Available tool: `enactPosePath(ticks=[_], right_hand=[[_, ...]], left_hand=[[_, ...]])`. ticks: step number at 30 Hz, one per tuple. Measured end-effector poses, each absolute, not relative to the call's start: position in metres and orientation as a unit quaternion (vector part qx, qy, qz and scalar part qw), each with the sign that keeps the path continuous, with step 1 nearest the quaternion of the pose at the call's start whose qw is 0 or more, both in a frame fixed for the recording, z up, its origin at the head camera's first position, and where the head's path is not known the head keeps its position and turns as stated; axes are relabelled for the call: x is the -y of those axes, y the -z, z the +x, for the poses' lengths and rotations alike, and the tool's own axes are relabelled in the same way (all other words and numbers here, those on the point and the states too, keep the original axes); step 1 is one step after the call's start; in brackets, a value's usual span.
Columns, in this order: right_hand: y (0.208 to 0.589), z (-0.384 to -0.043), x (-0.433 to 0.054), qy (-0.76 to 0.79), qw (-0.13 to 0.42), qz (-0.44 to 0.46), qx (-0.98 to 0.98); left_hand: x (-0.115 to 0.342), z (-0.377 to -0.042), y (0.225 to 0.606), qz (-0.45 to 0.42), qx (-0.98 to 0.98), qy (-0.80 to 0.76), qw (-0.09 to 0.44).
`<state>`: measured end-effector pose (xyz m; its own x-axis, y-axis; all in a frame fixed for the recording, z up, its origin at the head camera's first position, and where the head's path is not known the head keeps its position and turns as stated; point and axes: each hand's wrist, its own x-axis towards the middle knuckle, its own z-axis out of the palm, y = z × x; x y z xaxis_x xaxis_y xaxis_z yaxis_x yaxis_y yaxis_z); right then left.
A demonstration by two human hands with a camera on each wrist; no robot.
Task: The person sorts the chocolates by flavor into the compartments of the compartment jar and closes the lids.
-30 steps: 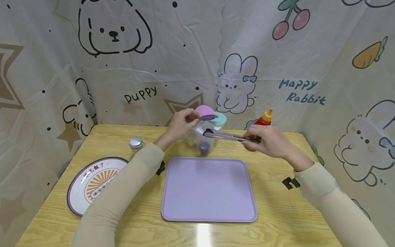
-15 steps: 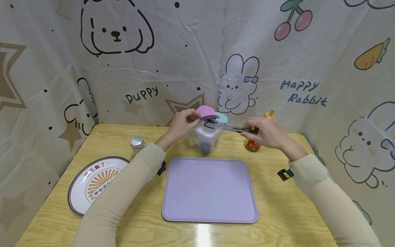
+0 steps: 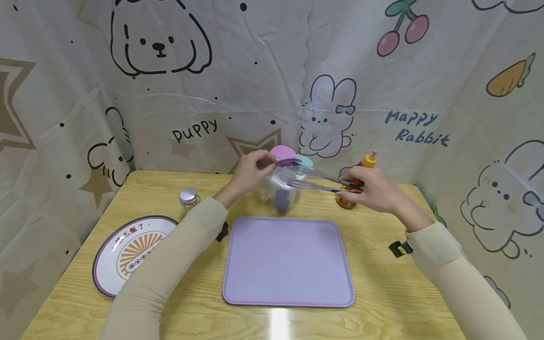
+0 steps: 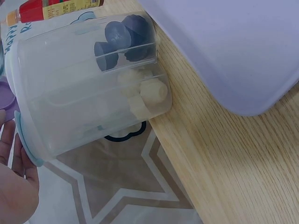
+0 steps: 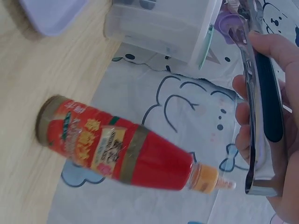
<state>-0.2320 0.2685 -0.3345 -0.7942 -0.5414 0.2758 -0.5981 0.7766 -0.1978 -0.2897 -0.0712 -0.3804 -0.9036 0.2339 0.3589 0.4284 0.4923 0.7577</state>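
Note:
My left hand [image 3: 250, 171] pinches the edge of a raised purple lid [image 3: 289, 162] on a clear compartment container [image 4: 70, 98]. Through its wall, dark blue-purple pieces [image 4: 117, 35] show in one compartment and pale chunks [image 4: 153, 91] in another. My right hand [image 3: 374, 186] grips metal tongs [image 3: 320, 174] with dark handle grips [image 5: 268, 98]. The tongs' arms are spread, one tip near the purple lid and the other over the round opening. No piece shows between them. A red squeeze bottle [image 5: 159, 158] with a yellow cap stands behind my right hand.
A lilac tray [image 3: 289, 262] lies in front of the container. To the left are an oval plate [image 3: 123, 250], partly behind my left sleeve, and a silver-lidded jar [image 3: 189, 196]. Pink [image 3: 282, 151] and mint [image 3: 306, 160] lids top the container. A printed cloth hangs behind.
The tongs swung over the opening with their arms close together, then spread apart as my right hand shifted slightly right. Dark pieces now show higher in the compartment. My left hand stays at the lid.

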Motion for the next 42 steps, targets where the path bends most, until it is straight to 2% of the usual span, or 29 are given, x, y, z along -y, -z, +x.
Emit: enactPosePath(ticks=[11,24,35,42], right_hand=[[0.359,-0.191,-0.313,-0.143,0.091,0.247,0.954],[0.419,-0.155,-0.377,-0.178,0.085,0.167,0.966],[0.446,-0.146,-0.401,-0.183,0.032,0.108,0.977],[0.454,-0.149,-0.406,-0.174,0.014,0.102,0.979]], left_hand=[[0.072,-0.291,0.382,-0.193,0.858,0.466,0.099],[0.072,-0.29,0.382,-0.193,0.857,0.468,0.1],[0.072,-0.29,0.383,-0.19,0.856,0.47,0.098],[0.072,-0.291,0.384,-0.188,0.858,0.469,0.098]])
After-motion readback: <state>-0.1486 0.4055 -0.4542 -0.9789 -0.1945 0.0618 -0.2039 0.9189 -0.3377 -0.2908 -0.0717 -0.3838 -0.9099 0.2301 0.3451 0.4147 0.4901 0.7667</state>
